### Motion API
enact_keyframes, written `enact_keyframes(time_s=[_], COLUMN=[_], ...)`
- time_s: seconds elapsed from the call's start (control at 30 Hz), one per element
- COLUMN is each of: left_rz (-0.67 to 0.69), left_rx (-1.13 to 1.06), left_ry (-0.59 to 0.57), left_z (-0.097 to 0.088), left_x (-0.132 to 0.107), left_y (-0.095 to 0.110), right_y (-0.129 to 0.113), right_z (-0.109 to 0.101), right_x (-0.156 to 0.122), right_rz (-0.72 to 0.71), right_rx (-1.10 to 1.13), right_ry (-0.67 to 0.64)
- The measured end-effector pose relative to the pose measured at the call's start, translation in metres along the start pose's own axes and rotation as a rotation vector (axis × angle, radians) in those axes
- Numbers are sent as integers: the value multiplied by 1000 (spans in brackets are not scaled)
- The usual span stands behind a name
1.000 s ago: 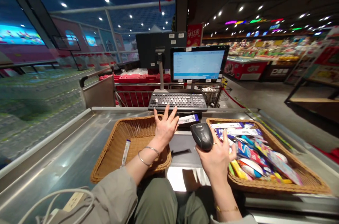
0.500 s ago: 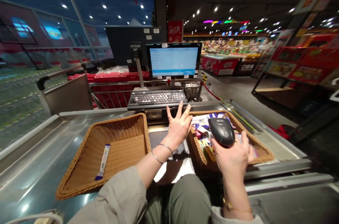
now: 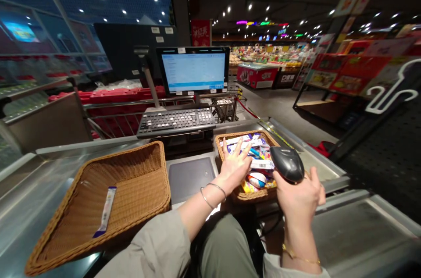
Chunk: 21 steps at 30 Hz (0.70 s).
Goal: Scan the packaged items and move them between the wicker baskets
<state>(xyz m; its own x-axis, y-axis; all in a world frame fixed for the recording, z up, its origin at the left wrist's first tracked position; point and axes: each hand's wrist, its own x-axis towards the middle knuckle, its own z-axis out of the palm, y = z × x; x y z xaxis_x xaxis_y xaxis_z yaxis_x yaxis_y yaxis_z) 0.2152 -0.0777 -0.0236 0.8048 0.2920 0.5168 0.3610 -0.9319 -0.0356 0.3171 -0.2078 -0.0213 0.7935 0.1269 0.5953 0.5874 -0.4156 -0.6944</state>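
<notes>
The left hand (image 3: 235, 166) is held spread wide, its fingers (image 3: 237, 145) well apart and nothing gripped (whether the fingertips touch the pile cannot be told), directly over the wrapped packets (image 3: 255, 155) heaped in the wicker basket (image 3: 245, 134) ahead of it. A white-labelled packet (image 3: 262, 164) is lying just past the thumb side of that hand, its long axis running crosswise to the forearm; the left hand is nearer to it than the right. The right hand (image 3: 297, 197) is closed around a handheld barcode scanner (image 3: 287, 163), which is held just right of the basket, its dark head tilted up and left. Left of the left hand, a dark scanner plate (image 3: 190, 179) is set into the steel counter (image 3: 358, 229); farther left, a second wicker basket (image 3: 98, 243) holds one slim stick packet (image 3: 105, 211). Beyond the left hand stand a keyboard (image 3: 176, 122) and a monitor (image 3: 194, 69).
</notes>
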Motion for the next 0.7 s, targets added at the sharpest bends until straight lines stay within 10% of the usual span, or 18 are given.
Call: enact_keyframes(time_s=[0.3, 0.7], left_rz=[-7, -147], left_rx=[7, 149], left_ry=[-42, 32], left_z=[-4, -55], left_x=[-7, -68], left_y=[-10, -87], right_y=[-6, -58], right_z=[5, 24], right_x=[-6, -31], right_rz=[-36, -188], right_rx=[1, 84], right_ry=[-34, -198])
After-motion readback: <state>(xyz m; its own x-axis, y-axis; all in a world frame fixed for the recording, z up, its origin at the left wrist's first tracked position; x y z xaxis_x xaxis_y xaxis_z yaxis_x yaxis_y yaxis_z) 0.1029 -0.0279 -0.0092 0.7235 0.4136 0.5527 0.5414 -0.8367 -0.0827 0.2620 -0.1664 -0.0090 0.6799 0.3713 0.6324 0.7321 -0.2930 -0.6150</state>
